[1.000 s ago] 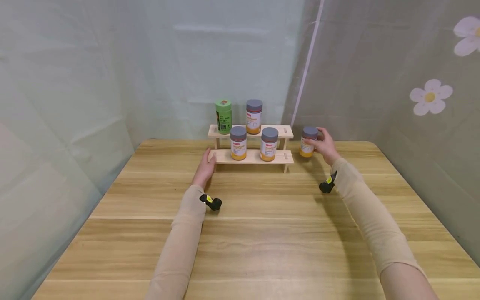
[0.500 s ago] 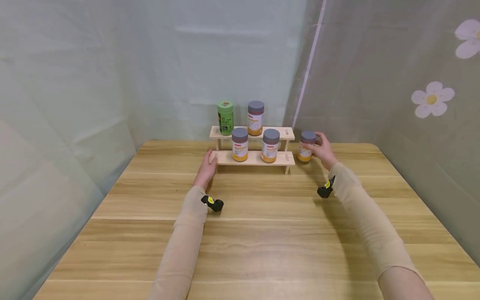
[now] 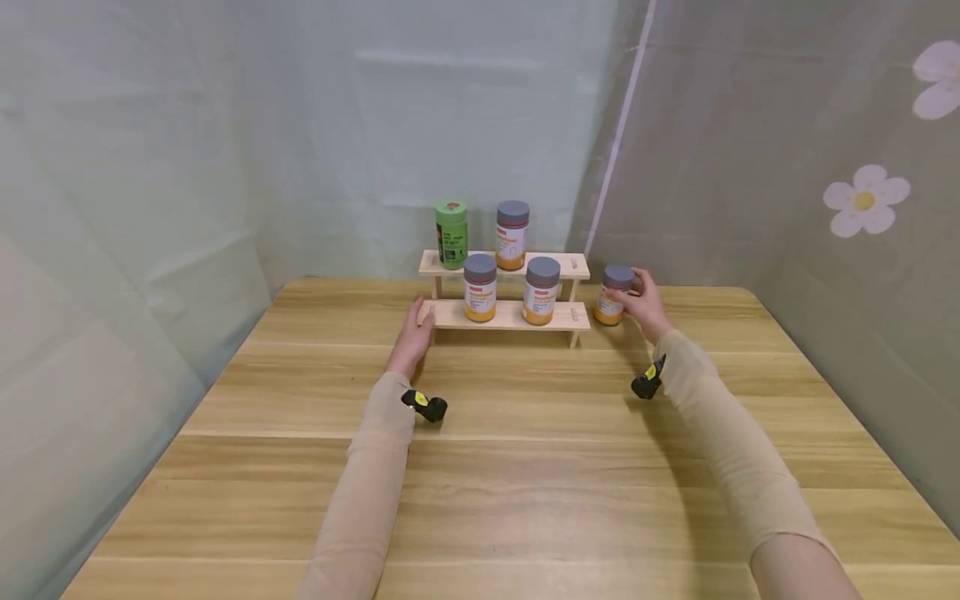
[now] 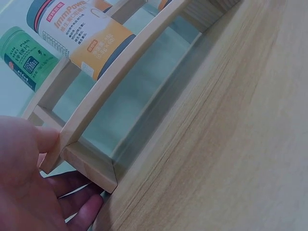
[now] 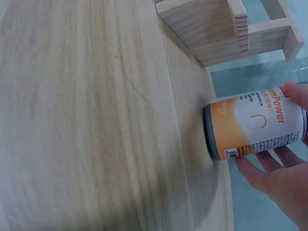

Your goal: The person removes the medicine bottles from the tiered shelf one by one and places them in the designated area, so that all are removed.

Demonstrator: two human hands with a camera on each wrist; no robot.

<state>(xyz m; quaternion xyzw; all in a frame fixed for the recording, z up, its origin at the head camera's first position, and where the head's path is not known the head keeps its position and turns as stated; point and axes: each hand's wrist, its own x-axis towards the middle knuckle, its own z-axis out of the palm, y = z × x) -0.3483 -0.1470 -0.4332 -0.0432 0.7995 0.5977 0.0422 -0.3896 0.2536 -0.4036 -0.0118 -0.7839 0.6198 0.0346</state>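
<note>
Compared with a second ago, the jar (image 5: 257, 122) is lower: it is beside the rack (image 3: 509, 315), base apparently on the table (image 3: 525, 483). Right hand (image 3: 647, 307) grips it, thumb opposing fingers; set-down appears reached, release outstanding. Left hand (image 3: 412, 337) grips the rack's end.

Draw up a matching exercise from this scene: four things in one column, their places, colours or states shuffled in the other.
1. Green jar
2. Left hand
3. Right hand
4. Flower print

A. Grips a grey-lidded jar
B. White, yellow centre
C. Stands on the upper shelf
D. Holds the lower shelf at one end

Pairs: 1-C, 2-D, 3-A, 4-B
</note>
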